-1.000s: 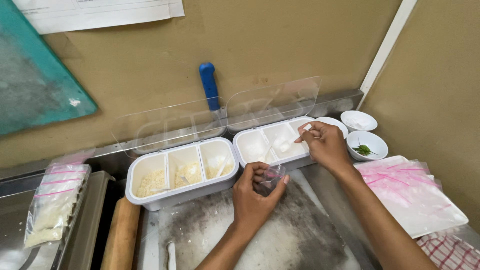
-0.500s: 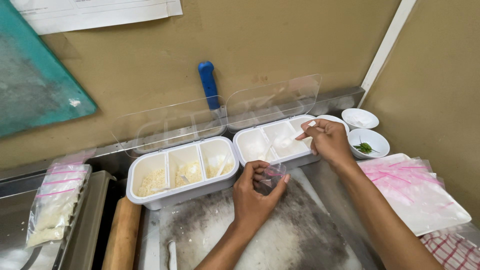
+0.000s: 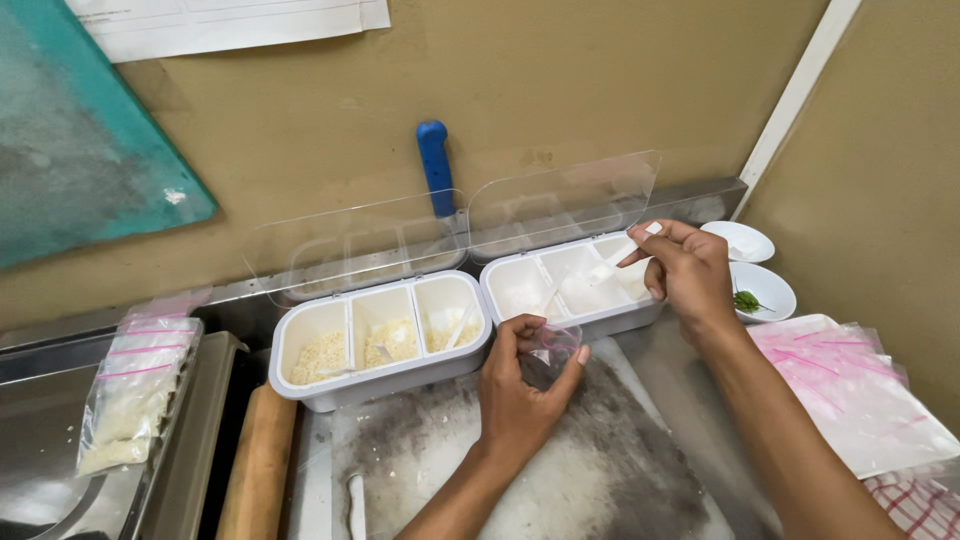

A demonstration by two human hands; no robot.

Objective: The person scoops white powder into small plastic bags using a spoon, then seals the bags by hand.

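My left hand [image 3: 522, 390] holds a small clear plastic bag [image 3: 556, 343] open above the floured board, just in front of the right white three-part seasoning box [image 3: 572, 283]. My right hand [image 3: 686, 270] grips a small white plastic spoon [image 3: 618, 256] whose bowl dips into the rightmost compartments of that box. The box holds white powders. Its clear lid [image 3: 565, 200] stands open behind it. A second white three-part box [image 3: 379, 336] to the left holds pale yellowish crumbs, with small spoons resting in the compartments.
A wooden rolling pin [image 3: 259, 467] lies left of the floured board [image 3: 520, 480]. Filled zip bags [image 3: 135, 390] sit at the left, empty pink-striped zip bags [image 3: 850, 385] at the right. Two small white bowls [image 3: 758, 268] stand by the wall, one with green herb. A blue handle [image 3: 436, 168] leans behind.
My right hand has shifted slightly right with the spoon over the right box. My left hand still holds the small bag in the same place.
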